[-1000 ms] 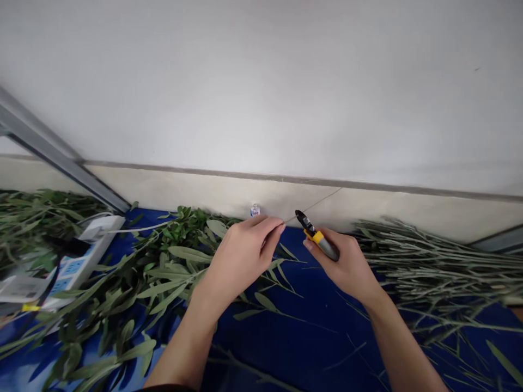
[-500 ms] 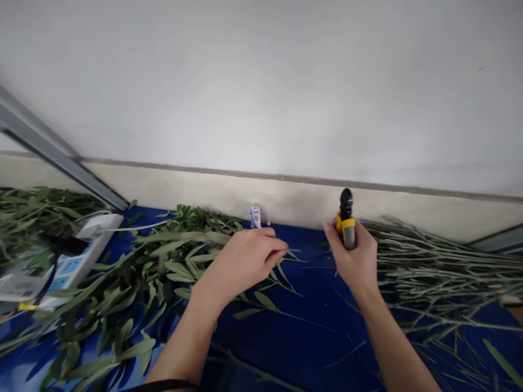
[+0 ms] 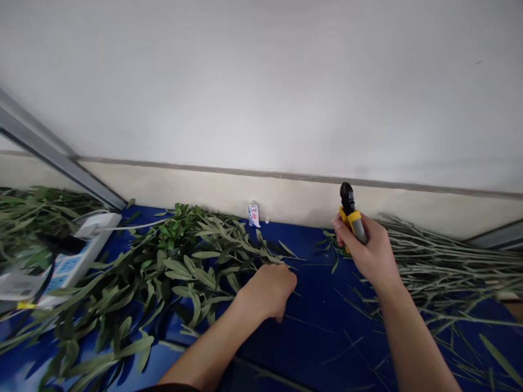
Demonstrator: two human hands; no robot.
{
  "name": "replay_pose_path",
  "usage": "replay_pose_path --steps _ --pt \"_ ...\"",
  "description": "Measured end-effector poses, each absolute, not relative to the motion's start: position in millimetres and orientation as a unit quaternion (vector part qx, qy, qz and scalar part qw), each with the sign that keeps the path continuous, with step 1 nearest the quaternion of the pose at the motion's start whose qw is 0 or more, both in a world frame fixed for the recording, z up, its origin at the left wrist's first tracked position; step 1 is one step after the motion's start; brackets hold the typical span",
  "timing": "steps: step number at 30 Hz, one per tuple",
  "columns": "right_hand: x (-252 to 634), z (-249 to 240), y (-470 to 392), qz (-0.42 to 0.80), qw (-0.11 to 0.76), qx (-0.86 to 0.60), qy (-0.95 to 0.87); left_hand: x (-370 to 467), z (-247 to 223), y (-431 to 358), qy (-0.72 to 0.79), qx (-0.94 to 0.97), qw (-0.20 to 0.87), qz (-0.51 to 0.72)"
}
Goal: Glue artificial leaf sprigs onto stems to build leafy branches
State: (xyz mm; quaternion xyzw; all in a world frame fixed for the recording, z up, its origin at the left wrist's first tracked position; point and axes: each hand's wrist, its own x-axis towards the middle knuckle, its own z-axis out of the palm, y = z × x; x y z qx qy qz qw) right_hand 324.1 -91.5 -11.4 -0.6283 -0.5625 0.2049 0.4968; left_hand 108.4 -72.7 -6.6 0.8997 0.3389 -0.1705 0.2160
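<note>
My right hand is wrapped around yellow-and-grey handled pliers, their black jaws pointing up and slightly left. Lower and to the left, my left hand reaches down at the blue tabletop with its fingers curled under. The back of the hand hides the fingertips and whatever they pinch. Leafy green branches lie heaped just left of it, and some leaves touch the area around the knuckles. A few thin stems lie right of that hand.
Bare cut stems are piled at the right. A white power strip with plugs and a cable stands at left. By the wall sits a small white-and-blue tube. Metal frame bars border the left side.
My left hand has moved down and right, leaving the leafy sprig it held on the heap. My right hand shifted slightly right, and the pliers now lean left.
</note>
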Motion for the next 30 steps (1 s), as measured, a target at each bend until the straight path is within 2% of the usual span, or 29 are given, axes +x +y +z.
replay_pose_path --steps 6,11,14,18,25,30 --pt "341 -14 -90 0.216 0.502 -0.627 -0.555 111 -7 -76 0.323 0.904 0.221 -0.174" --pt "347 -10 -92 0.215 0.501 -0.628 -0.556 95 9 -68 0.281 0.911 0.269 -0.138" --pt "351 -8 -93 0.222 0.480 -0.626 -0.572 83 24 -65 0.245 0.924 0.291 -0.050" --pt "352 -11 -90 0.235 0.457 -0.636 -0.576 71 43 -62 0.274 0.921 0.263 0.085" --pt "338 -16 -89 0.256 0.343 -0.602 -0.674 66 43 -51 0.310 0.842 0.107 0.428" --pt "315 -12 -93 0.245 0.351 -0.552 -0.716 70 38 -48 0.290 0.839 0.051 0.457"
